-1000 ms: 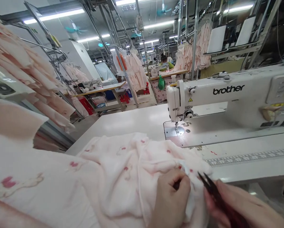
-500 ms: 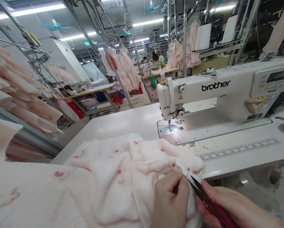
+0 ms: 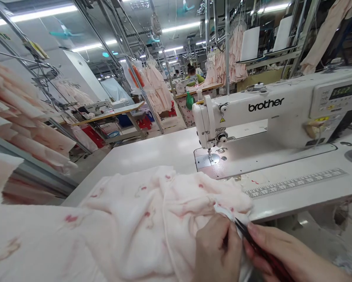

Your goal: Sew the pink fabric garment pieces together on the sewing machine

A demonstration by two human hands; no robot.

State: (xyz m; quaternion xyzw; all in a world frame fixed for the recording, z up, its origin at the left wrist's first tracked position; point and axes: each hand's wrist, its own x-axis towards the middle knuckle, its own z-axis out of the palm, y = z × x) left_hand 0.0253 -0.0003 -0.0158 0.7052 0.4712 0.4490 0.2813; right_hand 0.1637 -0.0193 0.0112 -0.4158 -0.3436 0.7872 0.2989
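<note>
My left hand (image 3: 217,248) pinches a white-edged fold of a pale pink garment (image 3: 129,223) printed with small red motifs. The garment spreads in soft folds over the white sewing table (image 3: 129,154) and toward me. My right hand (image 3: 290,254) grips small thread snips (image 3: 260,248) with dark blades and red handles. Their tips sit at the pinched fold, close to my left fingers. The handles are partly hidden by my right fingers. The fold's underside is hidden by my hands.
A white Brother sewing machine (image 3: 261,117) stands just beyond the fabric, with a ruler scale (image 3: 296,184) on the table before it. Pink garments hang on metal racks (image 3: 14,105) at left. A co-worker (image 3: 191,74) sits at a distant machine.
The view has swung, moving the sewing machine left in the frame. My left hand has shifted slightly right along the fold, and the snips remain at the fabric's edge.
</note>
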